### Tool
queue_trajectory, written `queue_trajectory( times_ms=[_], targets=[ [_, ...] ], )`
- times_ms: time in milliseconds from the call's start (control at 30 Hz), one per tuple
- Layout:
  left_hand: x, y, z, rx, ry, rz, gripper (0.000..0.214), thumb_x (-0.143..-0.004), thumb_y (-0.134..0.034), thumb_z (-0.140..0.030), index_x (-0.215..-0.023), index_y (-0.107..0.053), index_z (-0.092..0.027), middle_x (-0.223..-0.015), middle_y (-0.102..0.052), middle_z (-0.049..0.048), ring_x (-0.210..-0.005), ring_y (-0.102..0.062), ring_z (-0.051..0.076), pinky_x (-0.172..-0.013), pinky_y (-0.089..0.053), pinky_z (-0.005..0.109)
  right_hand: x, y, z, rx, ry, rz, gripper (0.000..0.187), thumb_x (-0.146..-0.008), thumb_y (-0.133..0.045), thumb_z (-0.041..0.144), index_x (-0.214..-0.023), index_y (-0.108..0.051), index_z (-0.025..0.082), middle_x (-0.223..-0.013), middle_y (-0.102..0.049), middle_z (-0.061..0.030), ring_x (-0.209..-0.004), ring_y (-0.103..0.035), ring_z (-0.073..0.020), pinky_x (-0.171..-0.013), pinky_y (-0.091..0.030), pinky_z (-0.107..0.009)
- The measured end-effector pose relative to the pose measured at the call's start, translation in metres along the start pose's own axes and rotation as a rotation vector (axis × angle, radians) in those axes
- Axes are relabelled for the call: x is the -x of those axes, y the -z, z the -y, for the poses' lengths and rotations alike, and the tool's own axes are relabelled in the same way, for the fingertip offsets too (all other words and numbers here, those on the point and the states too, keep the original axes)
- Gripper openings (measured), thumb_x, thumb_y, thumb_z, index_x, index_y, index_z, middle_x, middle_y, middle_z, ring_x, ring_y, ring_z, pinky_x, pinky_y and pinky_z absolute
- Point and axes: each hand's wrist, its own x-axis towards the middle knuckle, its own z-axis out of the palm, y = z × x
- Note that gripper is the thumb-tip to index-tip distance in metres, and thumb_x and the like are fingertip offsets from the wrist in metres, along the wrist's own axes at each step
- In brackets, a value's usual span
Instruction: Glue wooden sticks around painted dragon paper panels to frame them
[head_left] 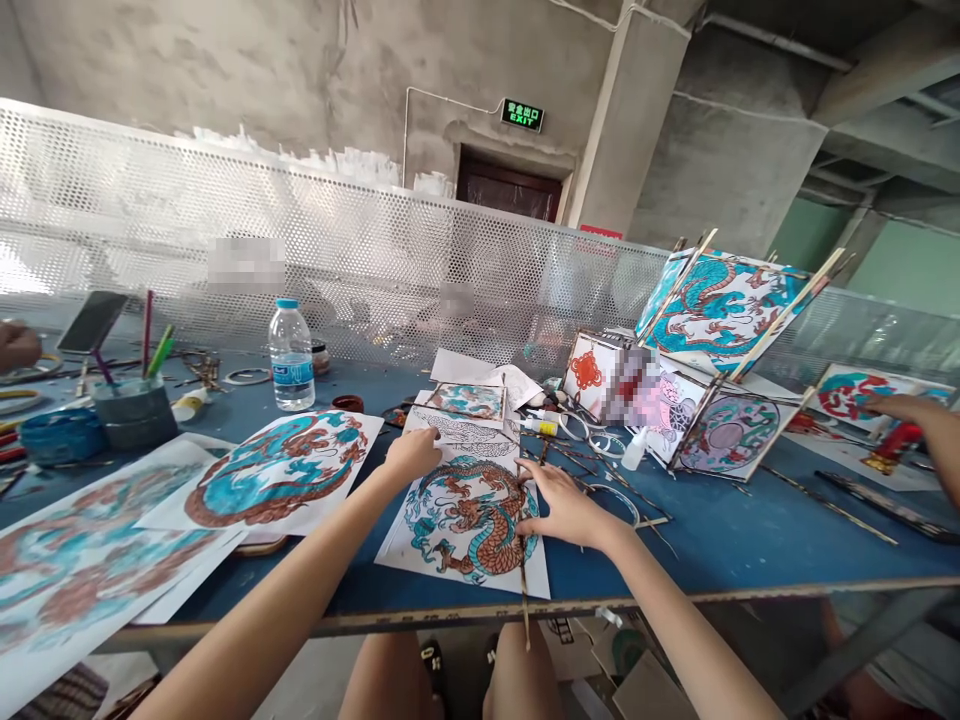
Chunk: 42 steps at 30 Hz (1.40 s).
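A coloured dragon drawing point(465, 520) on white paper lies on the blue table point(720, 530) in front of me. My left hand point(412, 452) rests at the sheet's upper left corner, fingers curled onto the paper. My right hand point(559, 505) lies on the sheet's right edge, fingers stretched towards a thin bamboo stick point(523, 570) that runs down that edge and over the table's front. An uncoloured dragon sheet point(469, 435) lies just behind it.
Larger dragon sheets point(281, 470) lie at left. A water bottle point(291, 355), a pot of pens point(135, 410) and a phone point(91, 322) stand behind. Paper lanterns point(720, 310) on stick frames stand at right. Other people's hands point(892, 408) reach in from both sides. A perforated screen point(375, 250) backs the table.
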Motion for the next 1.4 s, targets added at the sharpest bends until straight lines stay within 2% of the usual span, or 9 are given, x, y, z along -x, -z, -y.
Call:
queue_trajectory(
  times_ms=[167,333,433,567,667,867,1033,1233,1400],
  targets=[
    [-0.002,-0.002,0.001,-0.003,0.001,-0.001,0.045,-0.074,-0.040,-0.022,-0.117,-0.052,-0.013,-0.113,-0.061,0.0141,-0.103,-0.055,0.029,-0.076,-0.046,0.034,0.005,0.003,0.003,-0.090,-0.033,-0.009,0.085,-0.072,-0.056,0.063,-0.141,-0.017,0.031,-0.137,-0.038,-0.0077,-0.130,-0.026,-0.0286,-0.103,-0.026,-0.042],
    [-0.006,-0.006,0.003,-0.006,0.006,-0.017,0.046,-0.075,-0.040,-0.019,-0.119,-0.051,-0.011,-0.113,-0.062,0.0127,-0.105,-0.054,0.028,-0.078,-0.045,0.033,0.037,0.005,0.018,-0.287,-0.028,-0.150,0.045,-0.090,-0.034,0.052,-0.132,-0.036,0.035,-0.139,-0.035,-0.0026,-0.130,-0.030,-0.0215,-0.105,-0.027,-0.036],
    [-0.007,-0.008,0.004,-0.004,0.007,-0.028,0.045,-0.076,-0.041,-0.020,-0.119,-0.052,-0.013,-0.113,-0.062,0.0118,-0.105,-0.054,0.027,-0.078,-0.045,0.032,0.067,-0.002,0.027,-0.311,0.002,-0.162,0.040,-0.085,-0.051,0.047,-0.122,-0.048,0.034,-0.132,-0.043,-0.0022,-0.125,-0.037,-0.0214,-0.105,-0.028,-0.035],
    [-0.010,-0.009,0.005,-0.015,0.003,-0.034,0.046,-0.075,-0.042,-0.021,-0.119,-0.052,-0.012,-0.113,-0.062,0.0116,-0.107,-0.054,0.027,-0.080,-0.044,0.031,0.094,-0.019,0.034,-0.321,-0.047,-0.088,0.049,-0.064,-0.075,0.034,-0.109,-0.057,0.033,-0.138,-0.036,-0.0004,-0.132,-0.025,-0.0273,-0.108,-0.024,-0.042],
    [-0.011,-0.008,0.006,-0.013,0.004,-0.040,0.044,-0.075,-0.042,-0.022,-0.117,-0.053,-0.014,-0.112,-0.063,0.0109,-0.105,-0.056,0.025,-0.080,-0.044,0.029,0.096,-0.028,0.037,-0.306,-0.082,-0.131,0.031,-0.069,-0.070,0.022,-0.097,-0.061,0.030,-0.135,-0.040,0.0003,-0.133,-0.022,-0.0263,-0.108,-0.023,-0.043],
    [-0.012,-0.006,0.005,0.081,0.022,-0.105,0.038,-0.076,-0.041,-0.022,-0.109,-0.057,-0.015,-0.105,-0.065,0.0095,-0.097,-0.059,0.023,-0.073,-0.045,0.027,0.091,-0.032,0.041,-0.300,0.004,-0.263,0.010,-0.078,-0.062,0.018,-0.084,-0.063,0.025,-0.115,-0.055,-0.0031,-0.118,-0.042,-0.0224,-0.099,-0.034,-0.037],
    [-0.019,-0.012,0.008,0.222,0.022,-0.118,0.035,-0.072,-0.046,-0.023,-0.103,-0.061,-0.015,-0.096,-0.066,0.0083,-0.089,-0.061,0.023,-0.071,-0.046,0.027,0.095,-0.034,0.035,-0.288,0.063,-0.372,0.008,-0.084,-0.054,0.019,-0.081,-0.061,0.023,-0.101,-0.059,-0.0038,-0.104,-0.050,-0.0192,-0.090,-0.040,-0.032],
    [-0.023,-0.014,0.006,0.460,-0.055,-0.004,0.038,-0.070,-0.050,-0.029,-0.103,-0.061,-0.016,-0.097,-0.065,0.0069,-0.088,-0.061,0.021,-0.070,-0.047,0.025,0.106,-0.035,0.019,-0.164,0.010,-0.445,0.016,-0.088,-0.046,0.022,-0.093,-0.061,0.023,-0.100,-0.059,-0.0065,-0.100,-0.052,-0.0216,-0.087,-0.043,-0.036],
    [-0.019,-0.013,0.004,0.344,-0.066,-0.055,0.039,-0.069,-0.049,-0.027,-0.106,-0.059,-0.016,-0.100,-0.064,0.0083,-0.090,-0.060,0.023,-0.073,-0.046,0.028,0.117,-0.048,0.019,-0.120,0.076,-0.448,0.031,-0.087,-0.044,0.019,-0.115,-0.056,0.025,-0.112,-0.058,-0.0073,-0.109,-0.049,-0.0222,-0.092,-0.044,-0.037]
  ],
)
